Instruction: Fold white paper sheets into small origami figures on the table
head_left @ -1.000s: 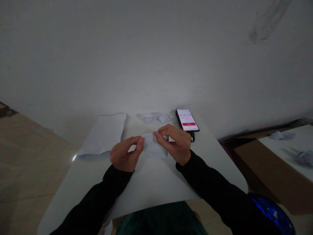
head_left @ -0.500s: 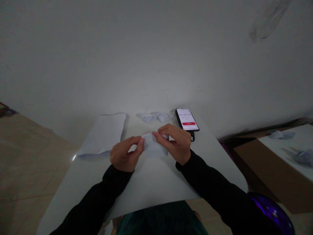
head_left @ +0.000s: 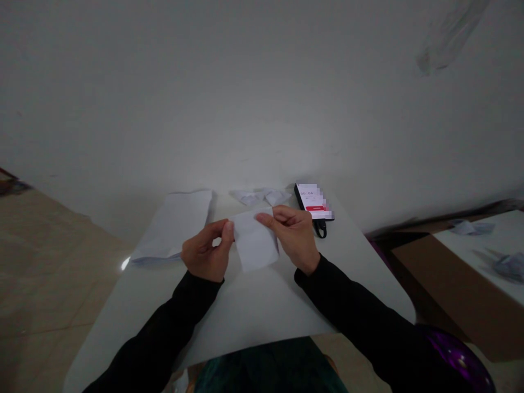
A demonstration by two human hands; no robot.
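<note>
A small white piece of paper [head_left: 256, 244] hangs between my two hands, tilted so its face shows, above the white table [head_left: 262, 311]. My left hand [head_left: 208, 248] pinches its upper left corner between thumb and fingers. At the upper right edge my right hand [head_left: 295, 234] grips it, thumb on the near face and fingers curled behind. Just beyond it lie two folded paper pieces [head_left: 248, 197], side by side near the wall. To the left of my left hand rests a stack of white paper sheets [head_left: 176, 224].
A phone [head_left: 313, 202] with a lit screen and a plugged-in cable [head_left: 321, 229] lies right of my right hand. The wall [head_left: 262, 98] borders the table's far edge. At the right, crumpled-looking paper pieces [head_left: 510, 266] sit on another white surface, near a shiny purple object [head_left: 460, 355].
The paper has been lifted and tilted up, so more of its face shows. My right hand has shifted slightly left with its fingers now behind the sheet; my left hand also moved slightly left.
</note>
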